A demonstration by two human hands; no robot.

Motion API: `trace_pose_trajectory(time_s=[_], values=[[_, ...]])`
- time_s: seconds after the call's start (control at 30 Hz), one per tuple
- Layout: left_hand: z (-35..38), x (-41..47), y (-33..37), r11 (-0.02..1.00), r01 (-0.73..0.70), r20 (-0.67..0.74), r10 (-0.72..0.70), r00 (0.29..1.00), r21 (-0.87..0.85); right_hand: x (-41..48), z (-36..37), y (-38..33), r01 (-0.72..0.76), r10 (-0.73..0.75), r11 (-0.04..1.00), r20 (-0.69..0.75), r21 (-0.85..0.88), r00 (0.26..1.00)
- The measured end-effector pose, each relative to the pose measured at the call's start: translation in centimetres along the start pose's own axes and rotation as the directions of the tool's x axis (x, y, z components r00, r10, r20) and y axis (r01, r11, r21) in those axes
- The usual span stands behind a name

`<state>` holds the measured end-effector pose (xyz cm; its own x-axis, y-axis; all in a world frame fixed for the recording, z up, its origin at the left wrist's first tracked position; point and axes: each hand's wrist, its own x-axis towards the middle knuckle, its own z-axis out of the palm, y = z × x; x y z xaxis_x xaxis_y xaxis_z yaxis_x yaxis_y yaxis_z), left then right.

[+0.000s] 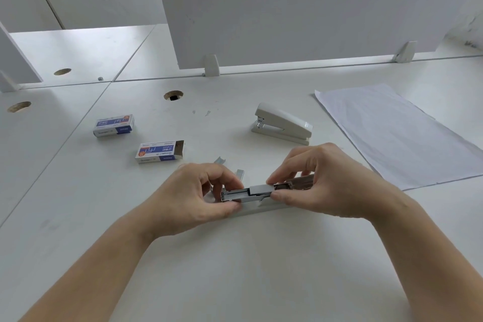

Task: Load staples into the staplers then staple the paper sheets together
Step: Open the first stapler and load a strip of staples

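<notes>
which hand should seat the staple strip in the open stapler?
Right. The right hand already pinches the staple strip over the open stapler; the left hand steadies its front end.

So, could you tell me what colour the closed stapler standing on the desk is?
White closed stapler, clearest in the head view.

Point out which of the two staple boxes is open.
The nearer staple box, just beyond the left hand, is open: its right end flap gapes, showing brown inside. The farther staple box is closed.
</notes>
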<state>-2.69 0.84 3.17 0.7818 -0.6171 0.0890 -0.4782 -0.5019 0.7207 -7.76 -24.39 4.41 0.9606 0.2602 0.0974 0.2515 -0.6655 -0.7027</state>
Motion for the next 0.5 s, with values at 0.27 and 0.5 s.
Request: trace_pose_trajectory(time_s=[0.27, 0.5], values=[[0.03, 0.06, -0.15, 1.0, -0.001, -0.001, 0.001, 1.0, -0.011, -0.17, -0.2, -0.23, 0.005, -0.005, 1.0, -0.029, 0.014, 1.0], [0.0, 0.06, -0.14, 1.0, -0.005, 0.003, 0.005, 1.0, -0.013, -0.11, -0.09, 0.01, -0.024, 0.024, 1.0, -0.001, 0.017, 1.0]])
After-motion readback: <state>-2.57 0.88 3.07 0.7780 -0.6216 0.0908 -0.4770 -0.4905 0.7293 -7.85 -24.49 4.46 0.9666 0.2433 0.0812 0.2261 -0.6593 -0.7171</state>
